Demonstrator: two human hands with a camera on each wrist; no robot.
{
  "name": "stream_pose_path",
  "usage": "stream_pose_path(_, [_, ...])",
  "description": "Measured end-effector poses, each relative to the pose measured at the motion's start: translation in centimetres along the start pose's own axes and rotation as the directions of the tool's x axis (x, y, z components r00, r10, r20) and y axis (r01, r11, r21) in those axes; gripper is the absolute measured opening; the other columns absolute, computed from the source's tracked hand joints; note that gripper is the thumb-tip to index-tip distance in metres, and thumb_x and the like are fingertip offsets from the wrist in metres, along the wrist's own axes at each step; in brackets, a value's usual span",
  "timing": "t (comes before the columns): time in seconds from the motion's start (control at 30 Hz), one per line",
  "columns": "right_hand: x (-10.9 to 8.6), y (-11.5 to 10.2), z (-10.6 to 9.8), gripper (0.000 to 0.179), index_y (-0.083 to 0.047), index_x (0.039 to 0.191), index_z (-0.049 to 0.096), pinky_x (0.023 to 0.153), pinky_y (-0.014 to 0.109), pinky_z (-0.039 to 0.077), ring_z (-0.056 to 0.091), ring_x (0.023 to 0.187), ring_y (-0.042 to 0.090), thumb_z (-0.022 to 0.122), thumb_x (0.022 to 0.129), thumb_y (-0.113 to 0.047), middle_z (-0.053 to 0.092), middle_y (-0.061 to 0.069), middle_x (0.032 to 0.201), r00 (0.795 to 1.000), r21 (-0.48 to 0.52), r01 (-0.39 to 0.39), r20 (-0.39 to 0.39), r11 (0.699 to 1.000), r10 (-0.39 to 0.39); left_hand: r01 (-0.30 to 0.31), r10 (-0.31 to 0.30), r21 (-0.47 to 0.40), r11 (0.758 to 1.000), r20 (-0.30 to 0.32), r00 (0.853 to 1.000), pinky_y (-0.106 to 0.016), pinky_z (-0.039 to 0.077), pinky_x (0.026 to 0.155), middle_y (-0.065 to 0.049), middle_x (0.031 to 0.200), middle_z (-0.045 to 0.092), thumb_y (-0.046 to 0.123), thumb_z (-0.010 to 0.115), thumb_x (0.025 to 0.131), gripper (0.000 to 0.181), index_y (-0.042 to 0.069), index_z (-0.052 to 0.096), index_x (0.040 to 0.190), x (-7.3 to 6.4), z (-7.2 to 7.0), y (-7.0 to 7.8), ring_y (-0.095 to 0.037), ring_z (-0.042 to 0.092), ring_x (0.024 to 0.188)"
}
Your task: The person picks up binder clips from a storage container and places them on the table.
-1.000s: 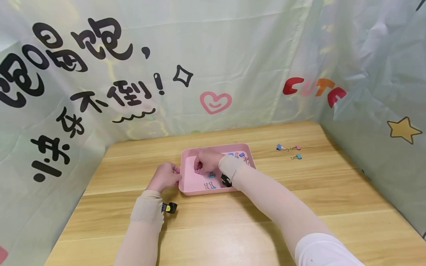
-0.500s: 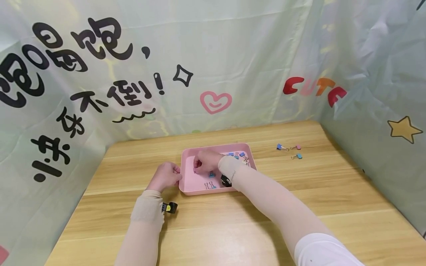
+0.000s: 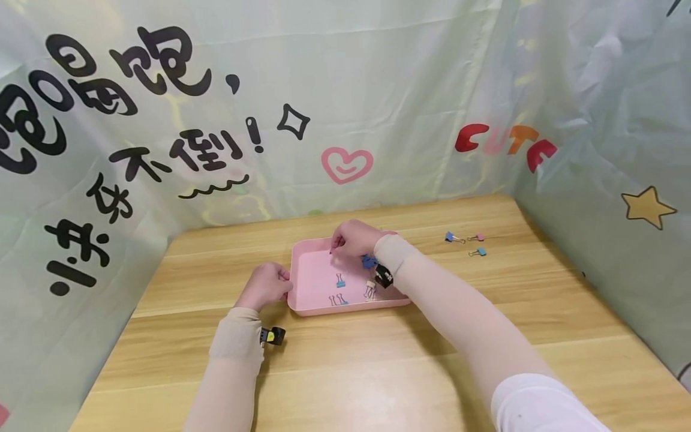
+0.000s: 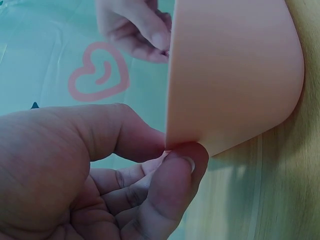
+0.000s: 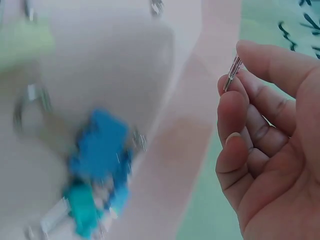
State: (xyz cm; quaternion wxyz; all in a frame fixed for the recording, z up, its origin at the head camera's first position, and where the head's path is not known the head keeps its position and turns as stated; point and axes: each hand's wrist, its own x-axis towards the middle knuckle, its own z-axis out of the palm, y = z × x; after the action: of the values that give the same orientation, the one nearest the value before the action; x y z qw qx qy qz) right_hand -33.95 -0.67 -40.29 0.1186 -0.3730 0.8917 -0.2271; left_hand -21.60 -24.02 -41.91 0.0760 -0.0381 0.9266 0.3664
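A shallow pink tray [image 3: 310,276] lies on the table. My left hand [image 3: 264,286] pinches its left rim between thumb and forefinger, seen close in the left wrist view. Over the tray's far side, my right hand [image 3: 356,238] holds a small binder clip [image 5: 232,74] between thumb and fingers; its metal handles show and the rest is mostly hidden. Inside the tray are a teal binder clip [image 3: 341,282], more clips by the front wall [image 3: 342,300], a pale one [image 3: 370,285] and a blue cluster [image 3: 369,261]. My right wrist covers part of the tray's right side.
To the right of the tray, a blue binder clip [image 3: 450,237], a pink one [image 3: 480,237] and a teal one [image 3: 481,252] lie on the wooden table [image 3: 345,372]. A printed cloth [image 3: 399,108] hangs behind the table and along its sides.
My right hand has risen from the middle of the tray toward its far rim and slightly right, carrying the clip. More clips show beneath. The left hand keeps its hold on the rim.
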Motion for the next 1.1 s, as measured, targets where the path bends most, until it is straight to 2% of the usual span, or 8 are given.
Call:
stream_pose_path(0.13, [-1.0,1.2,-1.8,0.007,-0.017,0.092,0.073,0.074,0.026,0.051,0.062,0.078,0.010,0.070,0.087,-0.021,0.068,-0.006,0.085,0.999,0.017,-0.028,-0.023,0.999,0.029,-0.001,0.001,0.006,1.000,-0.001,1.000,-0.028,0.052,0.058,-0.009,0.075,0.064,0.001,0.062,0.081,0.010,-0.001,0.062,0.091,0.0,-0.1,-0.1,-0.017,0.062,0.060])
stream_pose_path(0.3, [-3.1,3.3,-4.1,0.017,-0.013,0.100,0.073,0.077,0.032,0.052,0.064,0.082,0.014,0.070,0.086,-0.022,0.068,-0.003,0.090,0.995,0.098,-0.091,-0.030,0.991,0.095,0.001,-0.001,-0.003,1.000,0.003,1.000,-0.028,0.053,0.058,-0.010,0.076,0.064,0.001,0.062,0.081,0.010,-0.002,0.062,0.090,0.1,0.0,0.0,-0.017,0.062,0.060])
stream_pose_path(0.5, [-5.9,6.9,-6.5,0.017,-0.007,0.100,0.072,0.079,0.036,0.052,0.065,0.084,0.018,0.069,0.089,-0.020,0.070,0.002,0.090,0.990,0.119,-0.099,-0.091,0.988,0.110,-0.016,0.016,0.017,1.000,-0.002,1.000,-0.028,0.052,0.059,-0.009,0.075,0.064,0.002,0.062,0.079,0.011,-0.001,0.063,0.090,0.2,0.1,0.0,-0.016,0.062,0.059])
stream_pose_path(0.63, [-8.8,10.1,-7.5,0.019,-0.008,0.101,0.072,0.079,0.036,0.051,0.064,0.085,0.017,0.068,0.090,-0.023,0.070,0.001,0.091,0.976,0.092,-0.153,-0.143,0.984,0.165,-0.014,0.014,0.016,1.000,-0.001,1.000,-0.028,0.051,0.058,-0.008,0.075,0.064,0.002,0.062,0.080,0.010,-0.001,0.064,0.089,0.3,0.1,0.1,-0.016,0.062,0.059])
stream_pose_path(0.73, [-11.2,12.8,-7.8,0.022,-0.006,0.103,0.072,0.075,0.036,0.050,0.062,0.081,0.016,0.068,0.091,-0.024,0.070,0.002,0.091,0.963,0.074,-0.200,-0.170,0.977,0.210,-0.016,0.016,0.018,1.000,0.000,1.000,-0.027,0.051,0.058,-0.008,0.075,0.064,0.002,0.062,0.079,0.009,-0.001,0.064,0.088,0.3,0.1,0.1,-0.016,0.061,0.059])
stream_pose_path(0.87, [-13.9,15.7,-7.5,0.021,-0.005,0.101,0.074,0.064,0.033,0.046,0.055,0.067,0.016,0.068,0.090,-0.021,0.071,0.007,0.088,0.947,0.066,-0.262,-0.175,0.963,0.270,-0.015,0.015,0.021,1.000,-0.004,1.000,-0.027,0.051,0.058,-0.008,0.075,0.064,0.002,0.062,0.079,0.010,-0.001,0.064,0.089,0.3,0.1,0.0,-0.016,0.061,0.060])
stream_pose_path(0.97, [-15.6,17.1,-7.0,0.018,-0.007,0.098,0.075,0.059,0.031,0.044,0.052,0.063,0.016,0.069,0.090,-0.022,0.071,0.006,0.085,0.934,0.074,-0.305,-0.169,0.949,0.314,-0.013,0.013,0.019,1.000,-0.008,1.000,-0.027,0.051,0.058,-0.008,0.075,0.064,0.003,0.062,0.079,0.010,-0.001,0.064,0.089,0.2,0.0,-0.1,-0.016,0.061,0.060])
stream_pose_path(1.1, [-17.3,18.0,-6.5,0.017,-0.008,0.095,0.074,0.062,0.032,0.046,0.055,0.063,0.016,0.069,0.090,-0.023,0.070,0.002,0.080,0.928,0.058,-0.328,-0.167,0.943,0.333,-0.017,0.017,0.010,1.000,-0.007,1.000,-0.027,0.051,0.057,-0.008,0.074,0.064,0.002,0.062,0.079,0.010,-0.001,0.064,0.088,0.0,-0.2,-0.1,-0.016,0.061,0.059])
